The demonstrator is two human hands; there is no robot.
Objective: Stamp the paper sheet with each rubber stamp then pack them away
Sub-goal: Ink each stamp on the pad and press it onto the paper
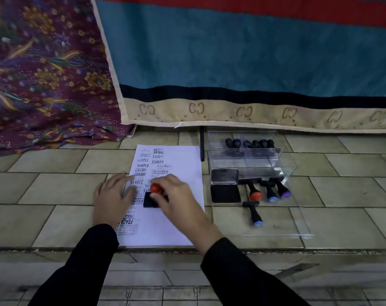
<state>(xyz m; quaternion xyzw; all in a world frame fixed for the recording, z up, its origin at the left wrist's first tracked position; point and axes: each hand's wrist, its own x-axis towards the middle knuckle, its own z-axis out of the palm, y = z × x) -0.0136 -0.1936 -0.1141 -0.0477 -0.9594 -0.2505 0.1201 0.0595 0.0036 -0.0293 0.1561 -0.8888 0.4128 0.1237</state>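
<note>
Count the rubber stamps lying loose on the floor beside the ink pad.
4: red-capped stamp, blue-capped stamp and purple-capped stamp side by side right of the ink pad; another blue-capped stamp nearer.

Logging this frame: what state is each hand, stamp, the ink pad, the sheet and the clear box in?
Right hand: gripping red-topped stamp, pressed on sheet.
Left hand: flat, steadying sheet's left edge.
Paper sheet: flat on tiles, many imprints already.
Ink pad: open, lid raised behind.
Four loose stamps: lying on tiles, unpacked.
Clear box: open, several stamps inside.

Tiled floor (55, 191) carries paper sheet (176, 221), clear box (251, 164), loose stamps (269, 191).
</note>
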